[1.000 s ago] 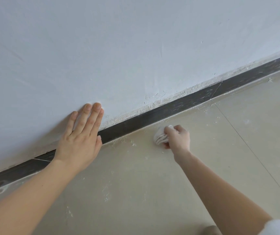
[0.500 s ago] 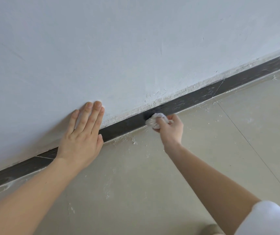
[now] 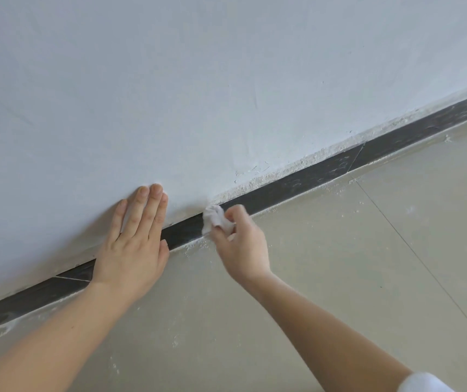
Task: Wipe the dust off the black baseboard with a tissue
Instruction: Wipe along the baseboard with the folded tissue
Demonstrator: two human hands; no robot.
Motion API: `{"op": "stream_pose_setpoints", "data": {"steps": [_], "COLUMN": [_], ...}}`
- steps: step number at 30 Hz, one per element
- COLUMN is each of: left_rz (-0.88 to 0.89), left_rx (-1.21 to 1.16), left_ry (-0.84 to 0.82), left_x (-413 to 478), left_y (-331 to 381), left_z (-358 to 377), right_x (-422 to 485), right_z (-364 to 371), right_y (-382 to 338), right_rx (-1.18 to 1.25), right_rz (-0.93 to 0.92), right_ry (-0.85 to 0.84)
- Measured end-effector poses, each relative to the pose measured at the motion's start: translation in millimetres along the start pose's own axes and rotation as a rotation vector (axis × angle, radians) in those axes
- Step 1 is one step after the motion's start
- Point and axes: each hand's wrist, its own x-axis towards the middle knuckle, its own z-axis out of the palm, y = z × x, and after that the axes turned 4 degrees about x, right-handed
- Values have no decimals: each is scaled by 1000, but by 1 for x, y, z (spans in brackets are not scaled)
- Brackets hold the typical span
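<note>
Pinching one tissue [image 3: 214, 218] against one baseboard [image 3: 297, 184]: right hand [image 3: 244, 248] | left hand [image 3: 133, 250] flat on wall [image 3: 226, 80]

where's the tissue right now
In the head view the tissue is near the middle, pinched in the right hand against the black baseboard, just right of the left hand.

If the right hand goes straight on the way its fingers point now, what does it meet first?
The black baseboard: the right hand seems to press its tissue against it, though depth is unclear.
</note>
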Motion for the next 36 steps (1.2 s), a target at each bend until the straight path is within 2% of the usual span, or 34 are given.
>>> {"op": "stream_pose_setpoints", "data": {"steps": [3, 8, 12, 15, 19, 21, 23, 26, 31, 36], "left_rz": [3, -29, -6, 52, 139, 183, 225, 308, 376, 361], "left_rx": [29, -7, 18, 42, 39, 54, 61, 127, 188, 151], "left_ry": [-19, -41, -53, -12, 77, 127, 168, 220, 259, 253], "left_x": [-1, 1, 5, 20, 55, 76, 97, 125, 158, 171], "left_y": [-1, 4, 10, 15, 20, 24, 29, 40, 62, 64], "left_z": [-5, -11, -15, -20, -27, -30, -34, -43, -56, -52], "right_x": [9, 27, 41, 51, 47, 34, 21, 20, 44, 74], "right_z": [7, -32, -68, -90, -107, -100, -82, -56, -63, -123], "right_y": [-4, 9, 26, 34, 38, 43, 46, 45, 44, 60], "right_rx": [-229, -278, -272, -223, 127, 143, 68, -54, -12, 115], "right_rz": [-206, -311, -236, -102, 145, 146, 115, -14, -12, 152], "right_ry": [15, 43, 136, 283, 551, 488, 314, 177, 245, 478]}}
